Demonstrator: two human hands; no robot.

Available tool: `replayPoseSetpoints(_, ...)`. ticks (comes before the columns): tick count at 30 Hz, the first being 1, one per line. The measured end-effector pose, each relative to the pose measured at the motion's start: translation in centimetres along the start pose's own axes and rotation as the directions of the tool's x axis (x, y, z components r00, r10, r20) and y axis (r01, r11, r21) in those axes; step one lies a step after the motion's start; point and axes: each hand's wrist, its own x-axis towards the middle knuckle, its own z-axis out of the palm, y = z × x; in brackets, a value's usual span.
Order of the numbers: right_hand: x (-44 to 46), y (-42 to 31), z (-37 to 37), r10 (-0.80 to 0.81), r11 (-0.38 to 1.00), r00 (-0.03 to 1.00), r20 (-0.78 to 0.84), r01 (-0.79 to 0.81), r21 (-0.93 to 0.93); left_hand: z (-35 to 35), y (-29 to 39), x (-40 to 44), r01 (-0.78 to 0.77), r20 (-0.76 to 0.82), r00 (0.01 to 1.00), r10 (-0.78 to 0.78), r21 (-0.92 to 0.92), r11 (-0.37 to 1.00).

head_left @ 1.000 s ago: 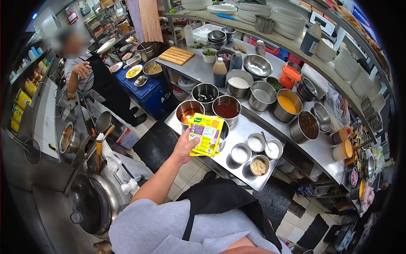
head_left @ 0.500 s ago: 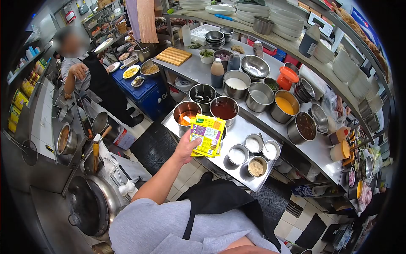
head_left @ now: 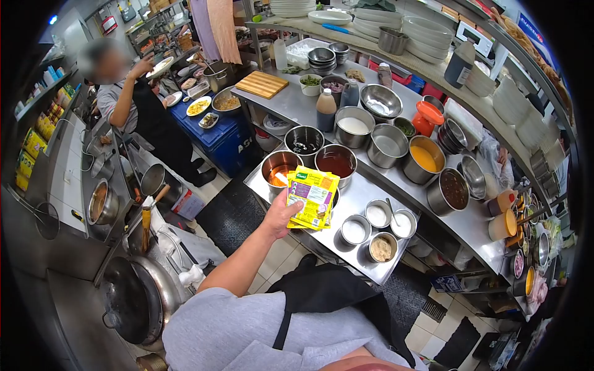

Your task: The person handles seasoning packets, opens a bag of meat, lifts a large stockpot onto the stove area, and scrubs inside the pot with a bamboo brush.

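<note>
My left hand (head_left: 281, 216) reaches forward, closed around a few yellow seasoning packets (head_left: 314, 196) with green, white and purple print. The thumb presses on the front packet, and another packet shows behind it. Below the packets and just beyond lie a pot of orange-red liquid (head_left: 281, 170), a pot of dark red sauce (head_left: 336, 162) and a pot with dark contents (head_left: 304, 141). To the right of the packets stand small containers of white powder (head_left: 354, 230) and one of a tan, grainy paste (head_left: 382, 247). My right hand is out of view.
A steel counter (head_left: 284, 114) carries a cutting board (head_left: 262, 85), sauce bottles and several pots. Plates fill the shelf (head_left: 297, 21) above. A co-worker in a black apron (head_left: 164, 123) stands at the left beside a blue chest (head_left: 210, 139). A large lidded wok (head_left: 133, 303) sits lower left.
The packets stay in my left hand. The view has shifted slightly, so most things appear a little further right. The co-worker's arm has risen toward the shelves.
</note>
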Motion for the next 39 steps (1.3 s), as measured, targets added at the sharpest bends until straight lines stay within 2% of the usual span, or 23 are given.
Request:
replayPoseSetpoints(16, 1.1, 0.0, 0.3, -0.028, 1.0, 1.0, -0.002, 0.028, 0.011, 2.2, 0.2, 1.1, 0.036, 0.05, 0.998, -0.038, 0.036, 0.999)
replayPoseSetpoints(23, 1.3, 1.0, -0.5, -0.036, 0.999, 0.999, -0.004, 0.036, 0.016, 3.4, 0.9, 1.9, 0.001, 0.062, 0.998, -0.002, 0.021, 1.0)
replayPoseSetpoints(27, 0.9, 2.3, -1.2, -0.059, 0.998, 0.998, -0.002, 0.059, 0.018, 5.8, 4.2, 1.8, -0.15, 0.178, 0.968, 0.178, -0.161, 0.976)
replayPoseSetpoints(29, 1.2, 4.1, -2.0, -0.099, 0.995, 0.995, 0.002, 0.099, 0.022, 5.5, 4.5, 1.9, -0.172, 0.206, 0.956, 0.208, -0.182, 0.968)
replayPoseSetpoints(31, 2.5, 7.4, -3.1, -0.24, 0.97, 0.971, 0.005, 0.239, 0.029, 5.1, 3.9, 2.0, -0.064, 0.283, 0.953, 0.105, -0.15, 0.987)
replayPoseSetpoints(33, 2.6, 9.3, -4.1, -0.401, 0.916, 0.916, 0.008, 0.4, 0.039, 5.9, 2.0, 1.4, 0.024, 0.25, 0.968, -0.005, -0.071, 0.997)
replayPoseSetpoints(34, -2.7, 2.0, -2.7, -0.275, 0.961, 0.962, -0.001, 0.275, -0.023, 5.9, 0.5, 1.4, 0.066, 0.226, 0.973, -0.055, -0.04, 0.997)
replayPoseSetpoints(35, -6.6, -3.7, -1.0, -0.273, 0.961, 0.961, -0.036, 0.274, 0.044, 6.6, -0.8, 1.3, 0.1, 0.154, 0.983, -0.103, 0.022, 0.995)
replayPoseSetpoints(36, -10.5, -9.5, 0.8, -0.271, 0.954, 0.96, -0.07, 0.278, 0.111, 7.6, -2.1, 1.5, 0.124, 0.181, 0.976, -0.124, 0.009, 0.992)
replayPoseSetpoints(37, -11.2, -12.2, 0.5, -0.314, 0.94, 0.949, -0.013, 0.312, 0.14, 9.0, -3.2, 2.2, 0.15, 0.218, 0.965, -0.144, -0.008, 0.989)
replayPoseSetpoints(39, -12.9, -18.5, -0.1, -0.47, 0.883, 0.878, 0.095, 0.468, 0.046, 12.2, -4.5, 3.5, 0.18, 0.22, 0.96, -0.173, -0.013, 0.983)
